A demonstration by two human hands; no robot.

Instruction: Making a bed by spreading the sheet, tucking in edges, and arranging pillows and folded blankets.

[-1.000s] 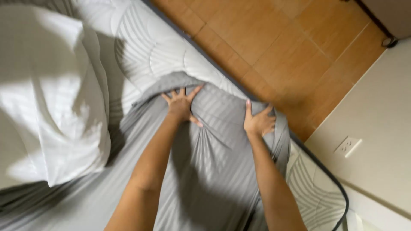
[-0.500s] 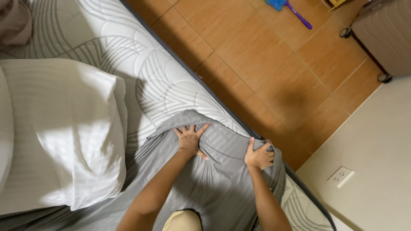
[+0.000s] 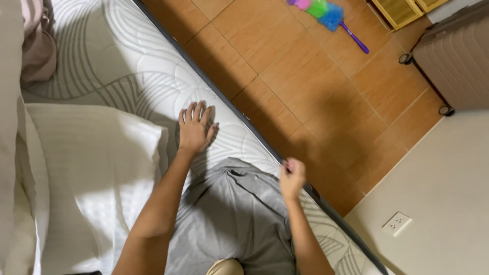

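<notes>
Two hands on the bed: left hand [image 3: 195, 128] flat, fingers spread, on bare mattress [image 3: 127, 66]; right hand [image 3: 292, 175] fisted at the grey sheet's [image 3: 239, 214] right edge, hold unclear.

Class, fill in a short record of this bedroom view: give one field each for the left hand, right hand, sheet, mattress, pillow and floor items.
Left hand: left hand flat on the bare mattress, fingers spread
Right hand: right hand closed near the mattress edge, seemingly gripping the grey sheet
Sheet: bunched, covering only the near part of the mattress
Pillow: white pillow beside the left arm
Floor items: colourful duster on the tiled floor; suitcase by the wall
</notes>
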